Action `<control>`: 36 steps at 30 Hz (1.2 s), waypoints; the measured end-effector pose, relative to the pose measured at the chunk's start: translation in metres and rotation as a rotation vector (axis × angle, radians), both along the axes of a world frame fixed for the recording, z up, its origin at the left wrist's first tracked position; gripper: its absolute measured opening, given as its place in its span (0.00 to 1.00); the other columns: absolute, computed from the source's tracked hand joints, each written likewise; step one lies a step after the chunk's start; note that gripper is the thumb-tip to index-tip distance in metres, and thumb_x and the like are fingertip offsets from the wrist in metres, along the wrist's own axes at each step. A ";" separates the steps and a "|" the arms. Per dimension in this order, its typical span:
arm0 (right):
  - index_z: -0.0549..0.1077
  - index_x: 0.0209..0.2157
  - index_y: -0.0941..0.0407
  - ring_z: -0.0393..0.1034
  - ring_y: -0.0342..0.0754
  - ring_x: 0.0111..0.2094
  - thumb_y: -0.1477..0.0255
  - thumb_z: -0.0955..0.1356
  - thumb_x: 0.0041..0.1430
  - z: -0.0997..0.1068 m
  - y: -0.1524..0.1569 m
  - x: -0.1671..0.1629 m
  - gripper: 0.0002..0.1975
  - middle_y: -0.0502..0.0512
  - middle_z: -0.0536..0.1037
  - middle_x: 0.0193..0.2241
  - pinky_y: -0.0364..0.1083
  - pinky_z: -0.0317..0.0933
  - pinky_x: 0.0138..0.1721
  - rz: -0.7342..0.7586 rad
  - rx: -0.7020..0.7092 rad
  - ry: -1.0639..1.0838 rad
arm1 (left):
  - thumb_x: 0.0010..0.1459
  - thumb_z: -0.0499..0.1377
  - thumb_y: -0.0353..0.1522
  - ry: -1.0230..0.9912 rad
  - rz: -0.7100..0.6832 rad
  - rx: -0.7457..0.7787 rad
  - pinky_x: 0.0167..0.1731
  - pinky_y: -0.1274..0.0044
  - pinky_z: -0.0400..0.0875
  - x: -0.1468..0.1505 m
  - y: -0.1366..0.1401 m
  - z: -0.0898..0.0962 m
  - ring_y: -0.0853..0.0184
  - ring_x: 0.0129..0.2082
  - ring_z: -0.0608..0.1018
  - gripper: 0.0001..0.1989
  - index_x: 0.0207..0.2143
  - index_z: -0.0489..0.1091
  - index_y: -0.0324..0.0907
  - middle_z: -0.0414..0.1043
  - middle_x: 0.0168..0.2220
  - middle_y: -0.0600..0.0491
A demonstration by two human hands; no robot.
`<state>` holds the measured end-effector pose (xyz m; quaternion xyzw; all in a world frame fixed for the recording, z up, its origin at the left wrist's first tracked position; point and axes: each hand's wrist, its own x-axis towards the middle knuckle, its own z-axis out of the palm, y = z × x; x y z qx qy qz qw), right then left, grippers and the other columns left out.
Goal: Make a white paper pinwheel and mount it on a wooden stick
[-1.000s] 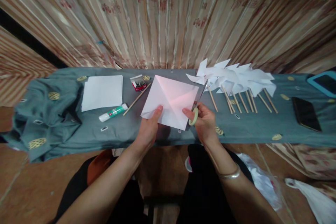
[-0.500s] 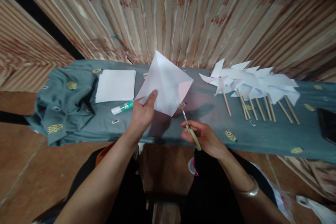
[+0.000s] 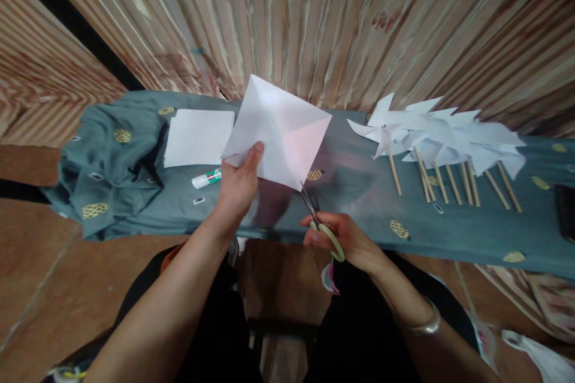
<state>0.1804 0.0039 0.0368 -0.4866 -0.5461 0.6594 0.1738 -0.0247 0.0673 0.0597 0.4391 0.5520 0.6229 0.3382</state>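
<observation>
A creased square sheet of white paper (image 3: 274,131) is held up over the cloth by my left hand (image 3: 240,182), thumb on top near its left corner. My right hand (image 3: 344,239) grips a pair of scissors (image 3: 330,239) with pale green handles. The scissor tips touch the sheet's lower corner; whether the paper lies between the blades I cannot tell. Just left of my left hand lies a glue stick (image 3: 206,178), its right end hidden behind the hand. Behind it sits a stack of white paper (image 3: 200,137), partly overlapped by the held sheet.
Several white paper pinwheels (image 3: 449,134) on wooden sticks lie in an overlapping row at the right. A dark object (image 3: 565,212) rests at the right edge. The grey-green patterned cloth (image 3: 359,209) is bunched at the left end. A pleated curtain (image 3: 305,30) hangs behind.
The held sheet has turned slightly and shifted left, along with my left hand. The scissor tips have gone from the sheet's lower right edge to its lower corner.
</observation>
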 end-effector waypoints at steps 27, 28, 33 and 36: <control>0.73 0.39 0.59 0.70 0.46 0.30 0.54 0.72 0.46 0.006 0.004 -0.001 0.25 0.54 0.77 0.29 0.46 0.61 0.34 -0.059 -0.015 0.036 | 0.57 0.61 0.41 -0.006 -0.041 -0.086 0.55 0.68 0.69 0.008 -0.007 -0.004 0.58 0.52 0.76 0.16 0.44 0.71 0.41 0.77 0.46 0.45; 0.73 0.39 0.59 0.69 0.46 0.30 0.54 0.72 0.46 0.006 0.004 -0.001 0.26 0.54 0.76 0.29 0.46 0.60 0.34 -0.060 -0.015 0.032 | 0.57 0.61 0.41 -0.008 -0.039 -0.093 0.55 0.68 0.69 0.008 -0.007 -0.004 0.58 0.52 0.76 0.15 0.43 0.71 0.41 0.77 0.46 0.46; 0.73 0.40 0.59 0.67 0.45 0.29 0.55 0.71 0.48 0.005 0.003 -0.002 0.24 0.54 0.76 0.28 0.45 0.59 0.31 -0.049 0.020 0.010 | 0.57 0.60 0.40 -0.036 -0.037 -0.066 0.55 0.69 0.69 0.009 -0.006 -0.005 0.59 0.51 0.76 0.14 0.42 0.70 0.41 0.77 0.46 0.45; 0.73 0.40 0.59 0.67 0.45 0.30 0.55 0.71 0.48 0.005 0.003 -0.002 0.24 0.54 0.76 0.29 0.45 0.59 0.32 -0.042 0.031 0.004 | 0.57 0.60 0.41 -0.019 -0.032 -0.066 0.55 0.70 0.69 0.009 -0.006 -0.004 0.60 0.51 0.76 0.14 0.41 0.71 0.41 0.77 0.46 0.46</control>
